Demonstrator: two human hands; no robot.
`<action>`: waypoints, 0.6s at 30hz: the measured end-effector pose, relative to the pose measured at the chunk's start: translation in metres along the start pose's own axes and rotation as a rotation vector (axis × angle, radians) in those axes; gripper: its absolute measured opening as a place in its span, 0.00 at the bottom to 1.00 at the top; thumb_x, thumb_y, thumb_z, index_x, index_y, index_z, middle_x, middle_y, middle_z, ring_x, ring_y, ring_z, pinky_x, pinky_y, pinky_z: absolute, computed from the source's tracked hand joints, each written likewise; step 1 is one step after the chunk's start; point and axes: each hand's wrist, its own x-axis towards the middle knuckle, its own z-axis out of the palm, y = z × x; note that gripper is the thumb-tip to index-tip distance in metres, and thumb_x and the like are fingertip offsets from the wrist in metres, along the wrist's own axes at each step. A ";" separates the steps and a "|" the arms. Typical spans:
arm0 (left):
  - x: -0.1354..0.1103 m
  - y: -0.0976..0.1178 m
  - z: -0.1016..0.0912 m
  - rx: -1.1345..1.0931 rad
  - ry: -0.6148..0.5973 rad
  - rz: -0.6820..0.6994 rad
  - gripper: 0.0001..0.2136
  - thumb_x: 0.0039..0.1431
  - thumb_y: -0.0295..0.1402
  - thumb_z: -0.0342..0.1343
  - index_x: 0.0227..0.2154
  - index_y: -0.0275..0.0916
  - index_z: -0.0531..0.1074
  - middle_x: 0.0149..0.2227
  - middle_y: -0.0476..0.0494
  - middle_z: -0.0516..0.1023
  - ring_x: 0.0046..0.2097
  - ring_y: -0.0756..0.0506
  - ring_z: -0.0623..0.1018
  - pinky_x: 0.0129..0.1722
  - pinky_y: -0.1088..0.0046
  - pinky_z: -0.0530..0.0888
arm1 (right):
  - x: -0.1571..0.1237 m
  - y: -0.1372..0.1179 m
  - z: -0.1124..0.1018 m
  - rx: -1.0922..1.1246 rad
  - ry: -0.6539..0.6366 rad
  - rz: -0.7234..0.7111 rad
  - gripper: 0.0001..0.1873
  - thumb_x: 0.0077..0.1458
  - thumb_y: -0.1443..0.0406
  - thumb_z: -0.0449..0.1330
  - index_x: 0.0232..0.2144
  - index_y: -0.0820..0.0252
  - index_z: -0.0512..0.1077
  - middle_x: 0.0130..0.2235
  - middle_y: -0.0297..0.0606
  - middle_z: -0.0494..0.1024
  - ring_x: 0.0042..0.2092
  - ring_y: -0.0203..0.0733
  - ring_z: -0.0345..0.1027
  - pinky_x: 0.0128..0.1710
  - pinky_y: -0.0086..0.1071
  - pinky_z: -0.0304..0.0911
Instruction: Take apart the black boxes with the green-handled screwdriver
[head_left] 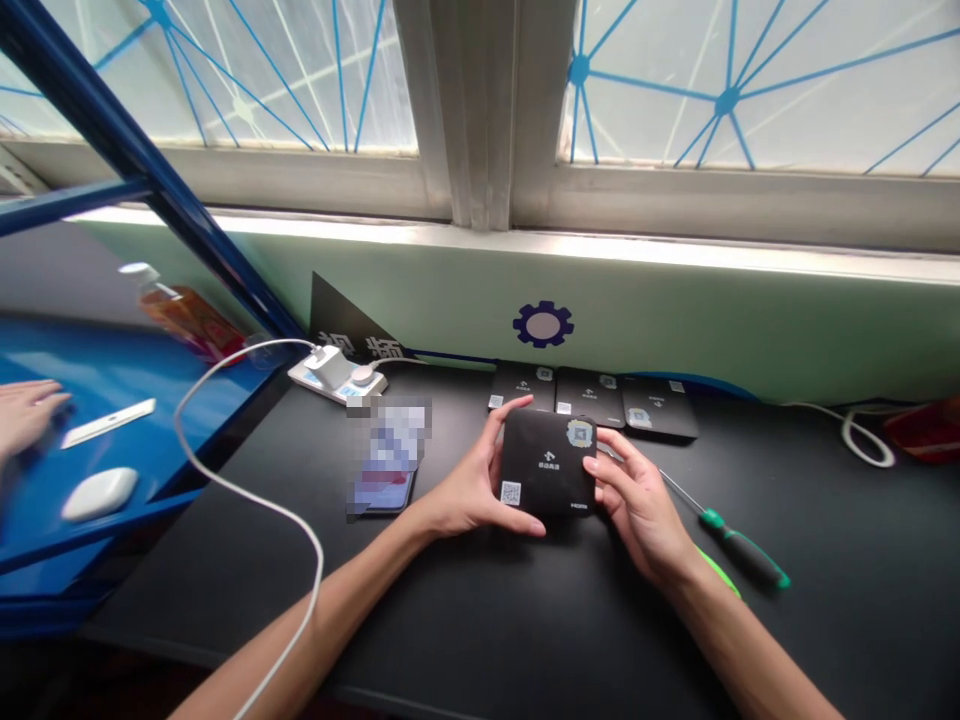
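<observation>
— Desk (480, 620): dark and matte under a wide window (750, 80), we note.
— Where do we find the black box (547, 462)?
— Between both hands: left hand (469, 490) and right hand (641, 505) clasp its opposite edges, with a screwdriver (739, 548) just right.

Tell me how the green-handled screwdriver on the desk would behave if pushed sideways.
The screwdriver would probably roll, since its handle and shaft look round. It is likely stiff: a thin straight metal shaft. The black desk looks smooth, so it may slide easily.
</observation>
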 end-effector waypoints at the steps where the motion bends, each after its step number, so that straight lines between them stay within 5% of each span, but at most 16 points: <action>1: 0.000 -0.001 0.000 -0.015 0.003 0.003 0.66 0.41 0.25 0.85 0.78 0.60 0.51 0.72 0.35 0.68 0.73 0.28 0.74 0.71 0.46 0.75 | -0.001 0.000 -0.001 0.002 0.003 0.003 0.24 0.61 0.57 0.78 0.56 0.51 0.79 0.50 0.42 0.88 0.45 0.48 0.81 0.35 0.32 0.74; 8: -0.004 0.001 0.000 0.029 0.037 -0.047 0.62 0.42 0.24 0.84 0.76 0.56 0.53 0.68 0.33 0.71 0.67 0.30 0.79 0.61 0.55 0.82 | -0.002 0.001 -0.005 -0.001 0.010 -0.005 0.20 0.61 0.58 0.77 0.51 0.51 0.76 0.48 0.39 0.87 0.42 0.47 0.81 0.33 0.33 0.74; 18: -0.008 -0.002 0.003 0.281 -0.072 0.007 0.61 0.46 0.26 0.81 0.77 0.53 0.50 0.69 0.32 0.68 0.58 0.36 0.81 0.51 0.62 0.84 | -0.002 0.008 -0.008 -0.030 0.013 -0.019 0.17 0.55 0.62 0.73 0.44 0.51 0.72 0.38 0.32 0.81 0.34 0.40 0.70 0.31 0.30 0.66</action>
